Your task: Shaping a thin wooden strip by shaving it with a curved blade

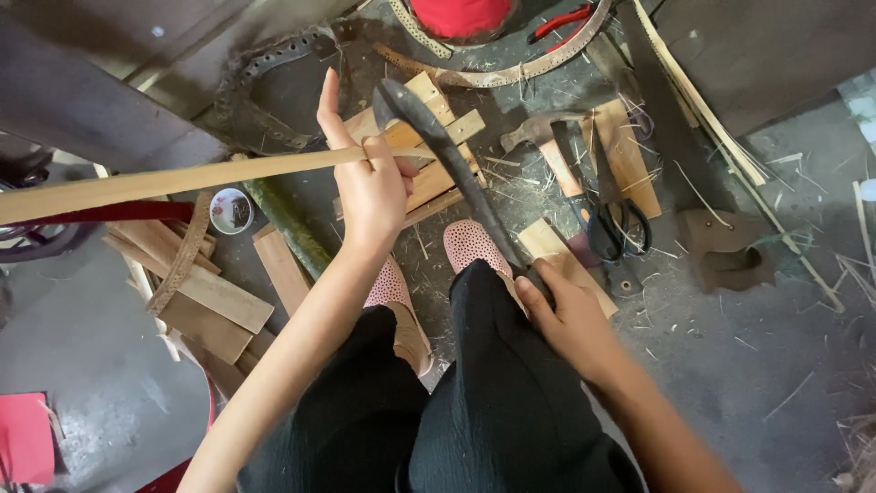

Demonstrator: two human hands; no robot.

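Above the knees, the left hand [372, 187] grips a long bamboo strip [164, 181] that runs out to the left. The right hand [564, 315] is clenched on the curved knife [447, 151] handle. I think the blade should meet the strip edge at a shallow angle, away from the fingers [327, 105].

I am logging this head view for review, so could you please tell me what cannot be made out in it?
- Long bamboo strip: its far end is cut off by the left edge.
- Dark curved blade: its handle is hidden inside the right hand.
- Red container: cropped by the top edge.
- Small round dish: contents too small to tell.
- Left hand: palm faces away, so its grip is unseen.
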